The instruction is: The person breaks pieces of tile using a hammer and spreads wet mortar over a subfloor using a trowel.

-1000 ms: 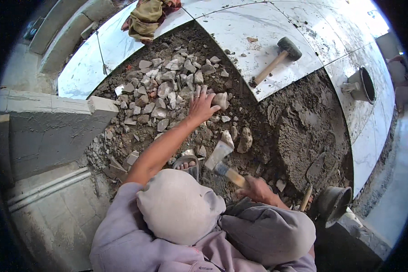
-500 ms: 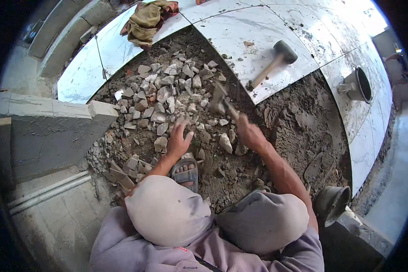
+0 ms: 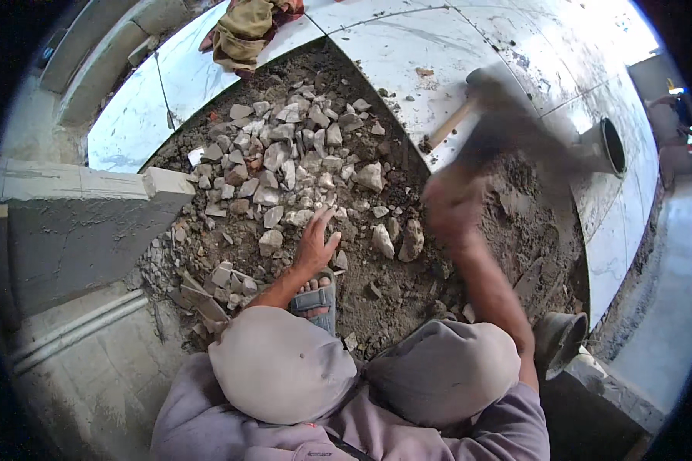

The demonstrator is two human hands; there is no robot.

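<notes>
- The left hand (image 3: 316, 247) lies spread and released, fingers fanned, holding nothing, at the near edge of the rubble pile (image 3: 292, 165), its fingertips among small pale stone chips.
- The right hand (image 3: 454, 206) is raised to the right of the rubble pile and badly smeared by motion; it looks clenched around a dark tool (image 3: 507, 127), too blurred to name, though the grip itself cannot be made out clearly.
- Two larger stones (image 3: 398, 240) lie on the dirt just right of the left hand, between it and the right forearm.
- The rubble pile sits in a patch of bare brown earth (image 3: 515, 230), bordered on its far side by white floor tiles (image 3: 407, 46).
- A wooden handle (image 3: 447, 127) shows on the tiles beyond the pile, partly behind the blurred tool.
- A crumpled tan cloth (image 3: 242, 31) lies on the tiles at the far-left edge of the pile.
- A grey block wall (image 3: 69, 230) stands to the left of the pile.
- A sandalled foot (image 3: 315, 301) rests on the ground just below the left hand.
- A round dark container (image 3: 559, 338) stands well to the right of the foot, beside the right elbow.
</notes>
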